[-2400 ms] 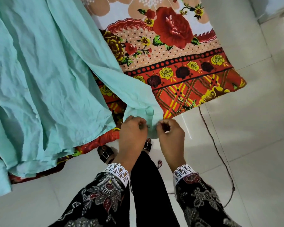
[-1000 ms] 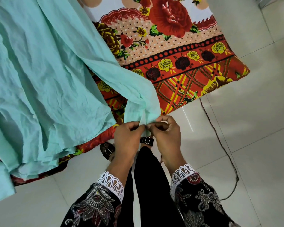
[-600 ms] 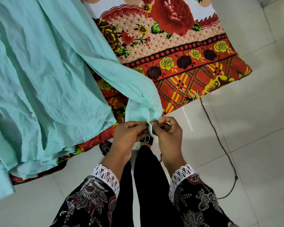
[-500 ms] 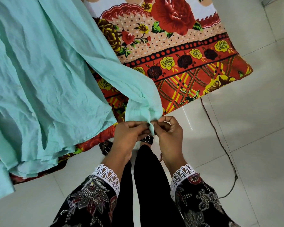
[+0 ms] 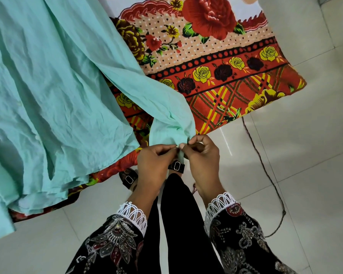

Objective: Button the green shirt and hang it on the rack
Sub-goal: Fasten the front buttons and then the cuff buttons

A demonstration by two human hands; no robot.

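Observation:
The mint green shirt [image 5: 48, 91] lies spread over a bed at the left, its hem hanging off the near edge. One sleeve [image 5: 147, 95] stretches to the right and down toward me. My left hand [image 5: 154, 163] and my right hand [image 5: 202, 157] meet at the sleeve's cuff [image 5: 169, 133], each pinching its edge between thumb and fingertips. A narrow strip of cuff fabric hangs between the two hands. The button itself is hidden by my fingers. No rack is in view.
A red, orange and yellow floral bedsheet [image 5: 226, 80] covers the bed and drapes over its corner. White floor tiles [image 5: 295, 155] lie to the right, crossed by a dark cord [image 5: 265, 169]. My black trousers and sandals [image 5: 129, 177] are below my hands.
The cuff was held flat and open between my hands; now its edges are drawn together and pinched at my fingertips. My hands have stayed nearly still over the last half second.

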